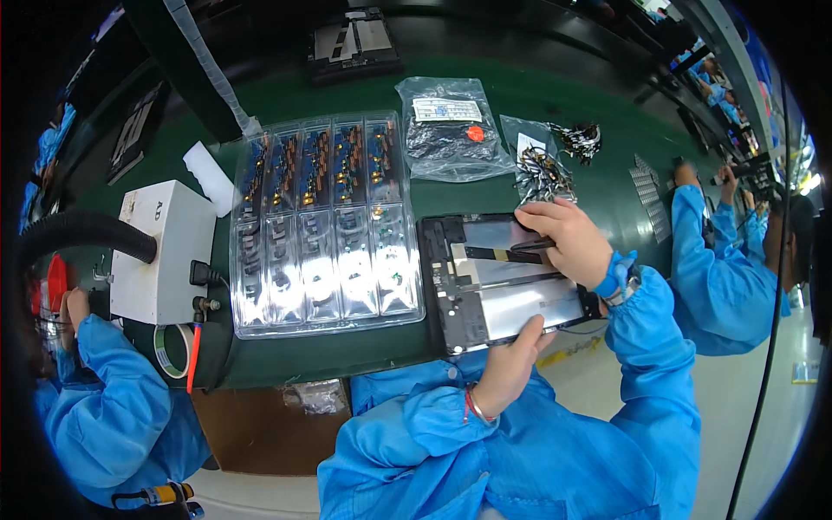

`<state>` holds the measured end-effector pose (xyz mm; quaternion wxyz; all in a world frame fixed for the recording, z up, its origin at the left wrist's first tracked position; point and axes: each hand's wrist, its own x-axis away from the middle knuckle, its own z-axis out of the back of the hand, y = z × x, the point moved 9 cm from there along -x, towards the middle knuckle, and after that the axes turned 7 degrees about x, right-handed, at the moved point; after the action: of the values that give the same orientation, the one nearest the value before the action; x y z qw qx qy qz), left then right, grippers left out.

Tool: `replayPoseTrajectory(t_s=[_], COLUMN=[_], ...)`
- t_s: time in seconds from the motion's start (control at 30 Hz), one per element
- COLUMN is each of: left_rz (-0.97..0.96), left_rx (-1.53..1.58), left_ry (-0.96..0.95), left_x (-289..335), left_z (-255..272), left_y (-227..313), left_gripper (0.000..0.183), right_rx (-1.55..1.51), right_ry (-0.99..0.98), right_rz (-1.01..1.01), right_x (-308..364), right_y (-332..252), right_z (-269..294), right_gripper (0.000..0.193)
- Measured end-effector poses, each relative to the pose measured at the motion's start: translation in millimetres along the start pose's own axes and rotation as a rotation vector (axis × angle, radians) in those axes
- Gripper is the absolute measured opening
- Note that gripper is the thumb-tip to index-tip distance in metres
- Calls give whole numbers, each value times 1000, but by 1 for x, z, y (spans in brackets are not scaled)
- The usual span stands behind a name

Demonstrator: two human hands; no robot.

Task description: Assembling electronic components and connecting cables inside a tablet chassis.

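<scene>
An opened tablet-like device (485, 286) with a black frame and silvery inner panels lies on the green bench (555, 95) in front of me. My left hand (511, 360) grips its near edge, thumb on the silvery panel. My right hand (568, 238) rests over its far right part, fingers pinching a thin dark strip or tool (507, 254) laid across the inside. Both arms wear blue sleeves; a blue strap circles my right wrist.
A clear plastic tray (325, 221) of small parts lies left of the device. A white box (165, 251) with a black hose stands further left, tape roll (173, 349) beside it. Bags of parts (451, 130) and small connectors (546, 173) lie behind. Co-workers in blue sit left and right.
</scene>
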<state>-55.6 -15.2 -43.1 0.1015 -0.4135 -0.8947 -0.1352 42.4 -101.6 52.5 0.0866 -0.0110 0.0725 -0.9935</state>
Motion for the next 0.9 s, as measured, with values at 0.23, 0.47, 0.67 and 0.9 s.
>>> replayPoseTrajectory(t_s=[0.23,0.47,0.67,0.9], left_rz=[396,-723,-864,-991], left_rx=[-856,-1892,-1983,-1818], left_ry=[-427,245,146,92], left_x=[77,99,96,104], left_z=[-1,-7,-9,-37], left_y=[18,150,131,130], left_gripper=[37,30,30,29], right_rx=[77,-191,-639,-1353], right_ry=[228,258,316,723], right_rz=[43,-581,-669,-592], right_x=[13,122,156,195], right_y=[-6,84,79,73], right_z=[-1,3,-47,-19], right_gripper=[57,39,43,58])
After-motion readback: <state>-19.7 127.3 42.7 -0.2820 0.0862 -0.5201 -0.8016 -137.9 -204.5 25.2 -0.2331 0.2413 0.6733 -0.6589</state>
